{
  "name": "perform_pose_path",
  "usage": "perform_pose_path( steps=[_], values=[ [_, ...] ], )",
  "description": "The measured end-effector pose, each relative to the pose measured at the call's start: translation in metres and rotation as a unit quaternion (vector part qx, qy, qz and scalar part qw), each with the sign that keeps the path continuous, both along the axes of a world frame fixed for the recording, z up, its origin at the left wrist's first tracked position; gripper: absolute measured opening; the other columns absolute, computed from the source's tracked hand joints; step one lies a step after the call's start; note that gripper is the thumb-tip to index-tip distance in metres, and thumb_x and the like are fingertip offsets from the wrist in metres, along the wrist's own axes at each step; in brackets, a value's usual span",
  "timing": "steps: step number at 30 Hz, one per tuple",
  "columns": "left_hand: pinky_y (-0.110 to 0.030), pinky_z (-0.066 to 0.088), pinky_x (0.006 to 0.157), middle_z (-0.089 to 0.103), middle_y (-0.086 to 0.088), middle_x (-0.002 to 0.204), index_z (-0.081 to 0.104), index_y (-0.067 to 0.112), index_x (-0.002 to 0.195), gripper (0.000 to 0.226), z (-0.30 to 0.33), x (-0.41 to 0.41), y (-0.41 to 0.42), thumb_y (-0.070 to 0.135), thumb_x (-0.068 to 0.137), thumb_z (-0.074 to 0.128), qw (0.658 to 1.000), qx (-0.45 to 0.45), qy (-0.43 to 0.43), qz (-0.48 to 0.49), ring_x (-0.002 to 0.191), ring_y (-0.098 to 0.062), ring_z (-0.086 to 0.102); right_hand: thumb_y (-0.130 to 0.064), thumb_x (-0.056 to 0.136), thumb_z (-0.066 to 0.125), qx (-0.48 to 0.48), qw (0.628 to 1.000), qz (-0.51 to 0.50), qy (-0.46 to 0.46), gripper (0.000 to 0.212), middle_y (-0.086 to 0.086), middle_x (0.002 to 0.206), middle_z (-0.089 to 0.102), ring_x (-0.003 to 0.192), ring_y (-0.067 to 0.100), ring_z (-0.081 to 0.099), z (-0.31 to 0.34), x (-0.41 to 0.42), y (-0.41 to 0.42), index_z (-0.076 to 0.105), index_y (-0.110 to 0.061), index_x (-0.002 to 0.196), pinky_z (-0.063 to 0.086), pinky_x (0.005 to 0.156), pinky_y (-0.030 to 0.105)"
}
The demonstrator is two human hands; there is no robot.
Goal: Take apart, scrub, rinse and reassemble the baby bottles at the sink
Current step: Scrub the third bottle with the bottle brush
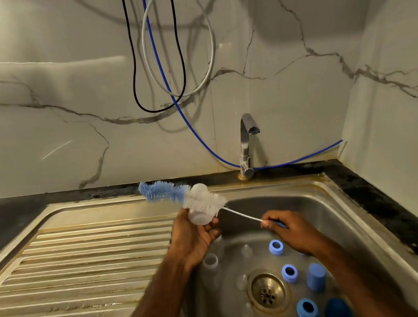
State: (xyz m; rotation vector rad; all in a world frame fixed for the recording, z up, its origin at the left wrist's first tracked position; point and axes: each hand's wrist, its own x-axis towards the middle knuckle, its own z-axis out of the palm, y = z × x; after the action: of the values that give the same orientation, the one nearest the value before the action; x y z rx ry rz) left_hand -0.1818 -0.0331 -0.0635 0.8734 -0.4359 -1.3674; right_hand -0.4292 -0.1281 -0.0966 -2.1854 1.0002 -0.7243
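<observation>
My left hand (195, 235) grips a small clear bottle part (201, 216) above the sink's left rim. My right hand (288, 229) pinches the thin handle of a bottle brush (181, 196) with blue and white bristles. The bristle head lies across the top of the clear part and points up and left. In the steel sink basin (340, 222) lie three blue collar rings (276, 247), a light blue cap (316, 276), a dark blue cap (338, 310), a clear bottle body (210, 263) and clear teats (246, 250).
A ribbed steel draining board (81, 265) spreads to the left of the basin. The chrome tap (247, 142) stands behind the basin, with no water running. Black, white and blue cables (159, 69) hang on the marble wall. The drain (267, 291) sits at the basin's middle.
</observation>
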Motion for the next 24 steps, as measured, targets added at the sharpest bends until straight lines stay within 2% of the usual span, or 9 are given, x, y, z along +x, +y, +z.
perform_pose_path(
  steps=[4,6,10,15,19,24],
  values=[
    [-0.028,0.046,0.050,0.065,-0.019,0.088,0.053,0.001,0.131,0.058,-0.0001,-0.0021,-0.0001,0.049,0.104,0.035,0.998,0.015,0.030,-0.051,0.063,-0.020,0.058,-0.032,0.101,0.055,-0.025,0.997,-0.068,-0.020,0.014,-0.003,0.081,0.068,0.078,0.012,0.064,-0.0008,0.0006,-0.0014,0.067,-0.028,0.093,0.052,0.073,0.030],
    [-0.026,0.047,0.045,0.065,-0.020,0.091,0.052,0.001,0.133,0.056,-0.0006,-0.0011,-0.0006,0.047,0.104,0.037,0.998,0.009,0.047,-0.050,0.061,-0.021,0.059,-0.032,0.101,0.056,-0.018,0.998,-0.057,-0.021,0.014,-0.004,0.083,0.068,0.080,0.009,0.064,-0.0003,-0.0005,-0.0010,0.068,-0.028,0.095,0.052,0.076,0.028],
    [-0.025,0.046,0.045,0.063,-0.018,0.089,0.058,0.005,0.120,0.047,0.0022,0.0003,0.0018,0.042,0.103,0.033,0.998,-0.021,0.047,-0.020,0.061,-0.020,0.057,-0.029,0.101,0.057,-0.014,1.000,0.003,0.004,0.013,-0.004,0.085,0.068,0.081,0.009,0.065,0.0023,0.0015,0.0032,0.068,-0.030,0.093,0.056,0.072,0.027],
    [-0.028,0.047,0.047,0.066,-0.020,0.089,0.054,0.002,0.129,0.052,-0.0003,-0.0010,-0.0006,0.045,0.104,0.039,0.999,0.015,0.026,-0.032,0.066,-0.023,0.059,-0.035,0.101,0.054,-0.049,0.996,-0.069,0.005,0.015,-0.002,0.077,0.066,0.072,0.013,0.064,0.0016,0.0002,-0.0004,0.064,-0.030,0.092,0.052,0.066,0.027],
    [-0.027,0.046,0.048,0.062,-0.020,0.095,0.056,0.005,0.123,0.046,0.0000,-0.0002,0.0012,0.041,0.103,0.034,1.000,0.006,0.013,-0.008,0.067,-0.023,0.057,-0.031,0.101,0.056,-0.027,0.999,-0.017,0.019,0.014,-0.005,0.080,0.066,0.076,0.009,0.063,0.0035,0.0020,0.0047,0.066,-0.030,0.091,0.054,0.067,0.025],
    [-0.028,0.042,0.047,0.065,-0.018,0.090,0.057,0.006,0.124,0.051,-0.0001,-0.0029,0.0015,0.047,0.101,0.039,0.999,0.013,0.016,-0.037,0.068,-0.023,0.057,-0.039,0.102,0.051,-0.049,0.996,-0.065,0.022,0.016,-0.003,0.078,0.066,0.073,0.013,0.064,0.0035,0.0059,0.0042,0.063,-0.031,0.094,0.052,0.068,0.029]
  ],
)
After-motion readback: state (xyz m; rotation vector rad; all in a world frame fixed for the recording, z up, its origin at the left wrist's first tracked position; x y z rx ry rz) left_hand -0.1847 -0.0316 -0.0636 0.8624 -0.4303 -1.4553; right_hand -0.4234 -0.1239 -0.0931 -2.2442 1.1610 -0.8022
